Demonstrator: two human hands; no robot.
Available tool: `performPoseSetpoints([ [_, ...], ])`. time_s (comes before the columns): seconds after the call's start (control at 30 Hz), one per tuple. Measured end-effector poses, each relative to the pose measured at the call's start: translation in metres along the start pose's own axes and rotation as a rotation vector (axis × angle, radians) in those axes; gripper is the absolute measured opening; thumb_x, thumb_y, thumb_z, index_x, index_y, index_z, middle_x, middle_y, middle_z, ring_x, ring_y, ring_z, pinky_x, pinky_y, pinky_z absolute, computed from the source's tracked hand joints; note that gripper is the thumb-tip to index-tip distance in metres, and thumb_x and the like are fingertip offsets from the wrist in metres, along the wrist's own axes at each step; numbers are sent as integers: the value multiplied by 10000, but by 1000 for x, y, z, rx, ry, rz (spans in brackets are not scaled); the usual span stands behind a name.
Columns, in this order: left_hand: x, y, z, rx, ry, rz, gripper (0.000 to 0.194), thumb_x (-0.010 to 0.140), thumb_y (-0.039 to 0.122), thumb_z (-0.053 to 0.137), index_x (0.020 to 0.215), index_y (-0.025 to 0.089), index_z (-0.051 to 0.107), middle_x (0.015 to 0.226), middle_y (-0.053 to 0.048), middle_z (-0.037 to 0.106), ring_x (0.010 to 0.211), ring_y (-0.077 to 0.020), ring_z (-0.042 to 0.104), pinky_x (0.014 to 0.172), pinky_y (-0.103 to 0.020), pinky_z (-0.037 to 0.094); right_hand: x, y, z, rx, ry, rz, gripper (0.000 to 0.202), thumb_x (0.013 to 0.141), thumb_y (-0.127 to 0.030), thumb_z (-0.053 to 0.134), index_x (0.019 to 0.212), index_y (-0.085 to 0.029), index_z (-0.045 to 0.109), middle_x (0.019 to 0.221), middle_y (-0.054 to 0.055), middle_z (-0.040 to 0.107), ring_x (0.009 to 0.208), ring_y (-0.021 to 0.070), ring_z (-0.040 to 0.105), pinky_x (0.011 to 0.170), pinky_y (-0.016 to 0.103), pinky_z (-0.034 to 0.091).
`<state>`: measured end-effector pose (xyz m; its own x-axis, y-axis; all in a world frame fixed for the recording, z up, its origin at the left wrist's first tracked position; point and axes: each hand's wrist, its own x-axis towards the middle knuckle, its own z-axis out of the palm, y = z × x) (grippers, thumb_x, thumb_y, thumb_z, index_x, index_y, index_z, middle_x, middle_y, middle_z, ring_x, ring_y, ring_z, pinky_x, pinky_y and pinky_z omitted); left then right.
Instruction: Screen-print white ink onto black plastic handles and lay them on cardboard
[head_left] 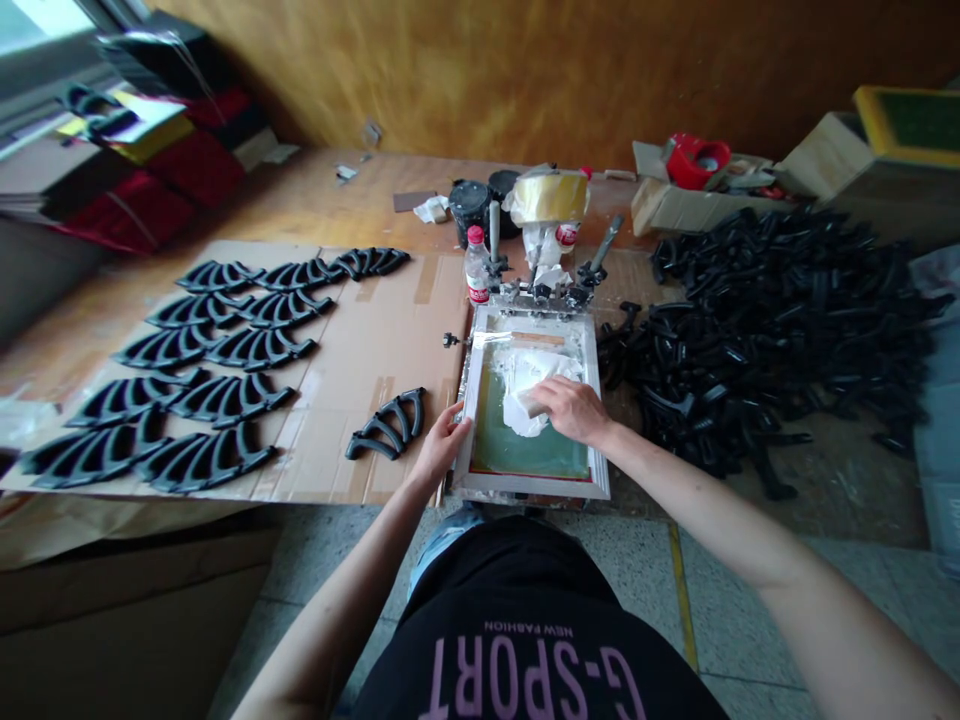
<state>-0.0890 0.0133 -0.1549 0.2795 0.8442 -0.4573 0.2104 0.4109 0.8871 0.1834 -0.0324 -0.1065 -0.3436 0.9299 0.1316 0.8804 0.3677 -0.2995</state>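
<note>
A metal-framed screen (602,440) with a green mesh lies in front of me, attached to a clamp fixture (536,297) at its far edge. My right hand (574,408) is closed on a crumpled white cloth (525,385) that rests on the mesh. With its fingers at the frame's left side, my left hand (446,437) grips the frame edge. Left of that hand, a small group of curved black parts (390,425) lies on the cardboard.
Rows of black curved parts (225,398) cover the cardboard (337,350) at left. A large pile of black parts (720,350) is at right. Behind the frame stand a red-capped bottle (476,268), dark tubs (470,208) and a box with red tape (697,162).
</note>
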Motion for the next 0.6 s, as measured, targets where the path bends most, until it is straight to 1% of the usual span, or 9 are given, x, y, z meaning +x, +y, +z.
performPoseSetpoints([
  [0.07,0,0,0,-9,-3,5,718,776,545,653,1378,196,476,874,-47,712,697,-166,651,595,-238,488,-7,-6,7,9,6,-26,263,880,-85,474,997,-200,680,1011,73,686,935,202,597,803,292,433],
  [0.17,-1,3,-1,6,-1,3,720,776,546,650,1380,196,474,862,-48,708,670,-163,642,569,-233,473,-8,-11,7,52,-23,-36,188,908,-177,522,1004,-214,679,979,60,694,908,199,617,793,287,453],
  [0.23,-4,11,-3,25,-11,0,758,764,546,663,1403,196,454,833,-41,704,646,-159,630,550,-228,459,7,-10,-4,75,32,40,184,914,-266,566,1067,-233,665,1004,46,698,917,200,626,794,286,466],
  [0.3,-12,27,-5,58,-5,18,797,755,555,675,1429,201,436,754,-15,678,581,-141,587,507,-219,426,33,-1,-21,85,120,143,316,899,-311,609,1211,-264,611,1093,38,687,954,207,626,811,300,478],
  [0.37,-21,49,-7,71,13,63,775,765,588,658,1417,214,469,674,14,627,515,-119,525,460,-212,375,56,17,-43,63,207,247,482,872,-328,647,1337,-283,528,1136,43,671,953,220,625,824,332,486],
  [0.43,-30,76,-7,41,20,107,691,797,653,580,1328,211,569,631,21,586,481,-110,490,436,-216,342,66,47,-64,38,301,342,550,861,-368,650,1379,-264,494,1071,52,675,891,224,626,820,365,488],
  [0.5,-35,105,-3,-7,43,158,640,833,699,478,1175,191,663,633,8,590,473,-109,493,434,-225,349,58,83,-80,38,415,436,497,890,-407,587,1344,-216,527,969,58,678,834,219,621,813,381,483],
  [0.53,-34,120,0,-38,72,213,631,851,702,439,1099,177,686,656,-4,606,490,-111,511,447,-229,371,49,100,-83,47,460,481,443,914,-410,533,1298,-190,561,927,64,678,821,219,619,809,382,481],
  [0.6,-28,150,8,-115,120,365,620,883,685,393,1032,159,687,747,-29,647,561,-115,563,500,-234,430,27,123,-77,58,485,550,383,942,-412,444,1156,-158,635,868,78,674,813,226,615,795,381,476],
])
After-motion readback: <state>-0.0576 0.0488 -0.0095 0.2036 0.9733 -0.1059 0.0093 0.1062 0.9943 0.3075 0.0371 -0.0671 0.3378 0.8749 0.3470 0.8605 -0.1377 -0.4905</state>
